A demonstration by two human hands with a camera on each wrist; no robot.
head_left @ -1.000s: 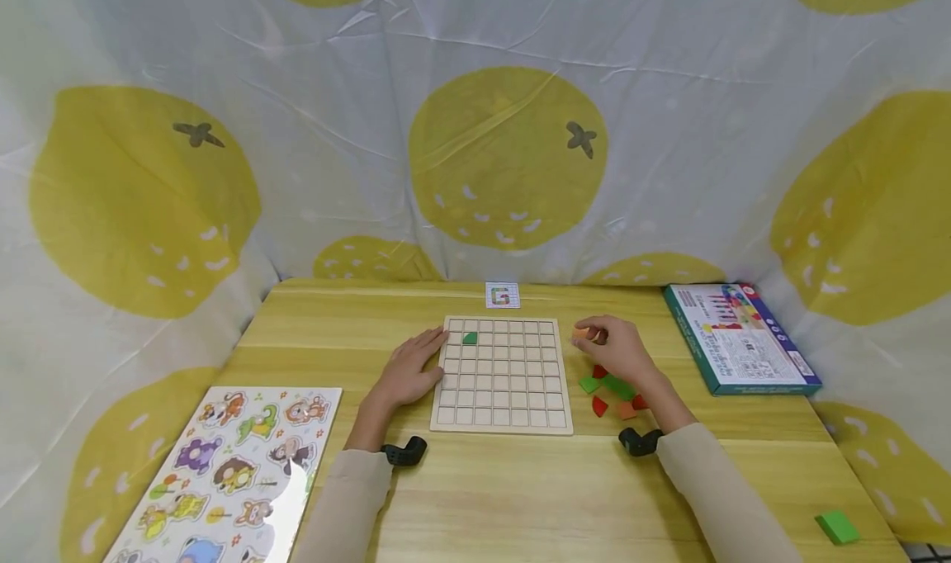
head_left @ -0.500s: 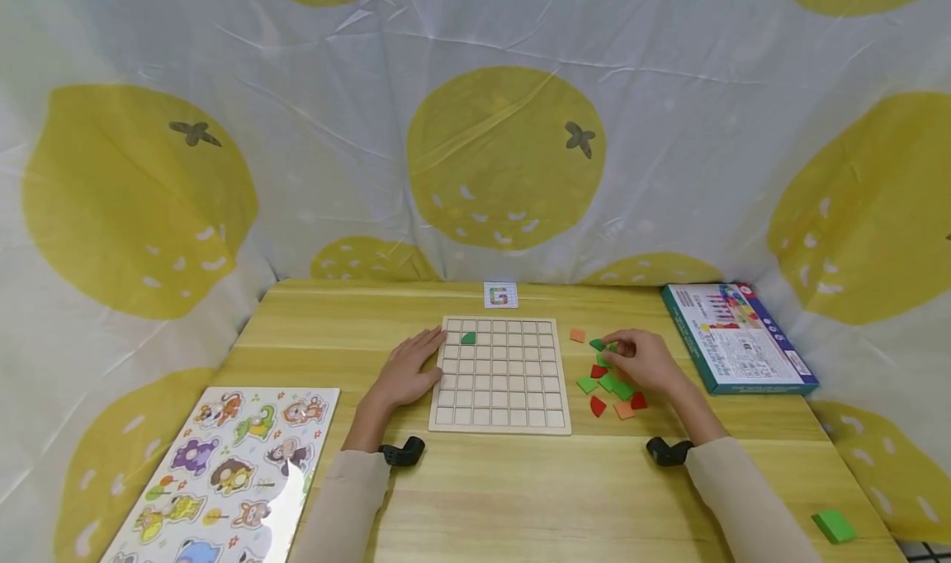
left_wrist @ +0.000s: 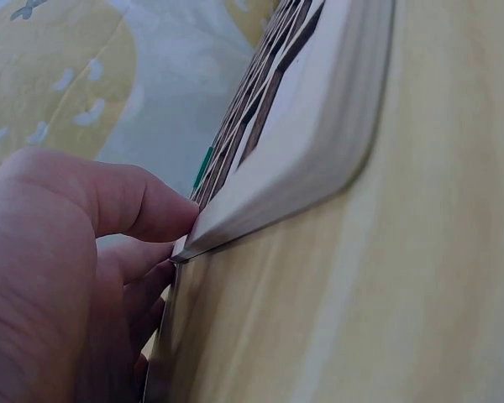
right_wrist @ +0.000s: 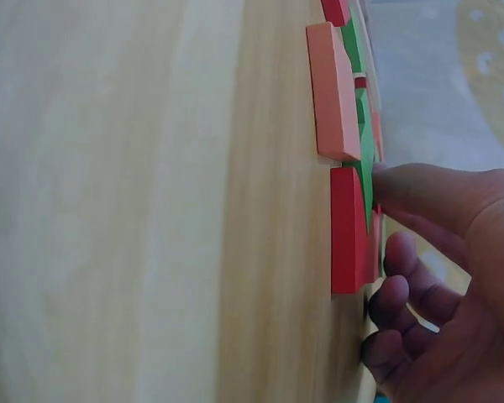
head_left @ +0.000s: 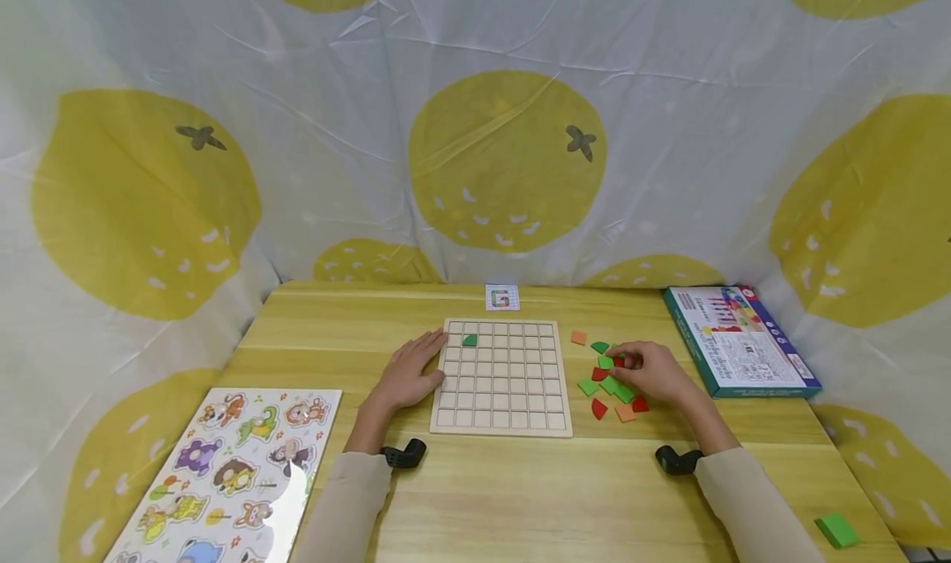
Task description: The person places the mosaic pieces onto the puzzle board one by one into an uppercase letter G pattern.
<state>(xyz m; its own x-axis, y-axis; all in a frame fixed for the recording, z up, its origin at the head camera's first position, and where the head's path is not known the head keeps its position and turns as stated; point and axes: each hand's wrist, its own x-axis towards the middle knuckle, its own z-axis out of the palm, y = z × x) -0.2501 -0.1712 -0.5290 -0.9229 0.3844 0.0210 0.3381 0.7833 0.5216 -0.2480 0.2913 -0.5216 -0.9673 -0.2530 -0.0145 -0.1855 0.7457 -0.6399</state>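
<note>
A wooden grid board (head_left: 501, 377) lies in the middle of the table, with one green tile (head_left: 470, 340) in a cell of its top row. My left hand (head_left: 412, 369) lies flat on the table, and its fingers (left_wrist: 143, 201) press the board's left edge (left_wrist: 319, 151). My right hand (head_left: 645, 371) rests over a pile of green, red and orange tiles (head_left: 611, 387) to the right of the board. One fingertip (right_wrist: 391, 189) touches a green tile (right_wrist: 366, 168) beside a red tile (right_wrist: 349, 231). The other fingers curl loosely. All the tiles lie on the table.
A single orange tile (head_left: 578, 337) lies beyond the pile. A teal game box (head_left: 739, 340) sits at the right. An animal puzzle board (head_left: 230, 472) lies front left, a small letter card (head_left: 502, 297) behind the grid, and a green block (head_left: 836, 529) at the front right corner.
My right hand set down the orange tile it held, then drew back to the pile, where it now touches a green tile. The left hand has stayed put.
</note>
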